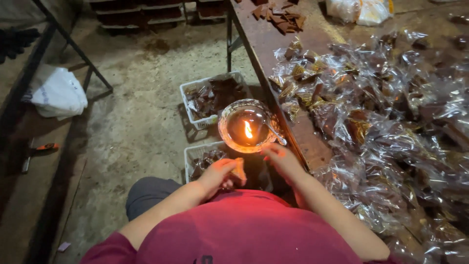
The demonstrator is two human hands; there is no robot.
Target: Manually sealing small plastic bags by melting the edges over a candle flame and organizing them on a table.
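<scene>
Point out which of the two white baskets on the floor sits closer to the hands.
The nearer white basket, partly hidden behind the left hand and just below the flame bowl. The other basket lies farther away, beside the table leg.

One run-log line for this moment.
left hand: holds small packet | right hand: beside flame bowl | wrapped packets on table
</scene>
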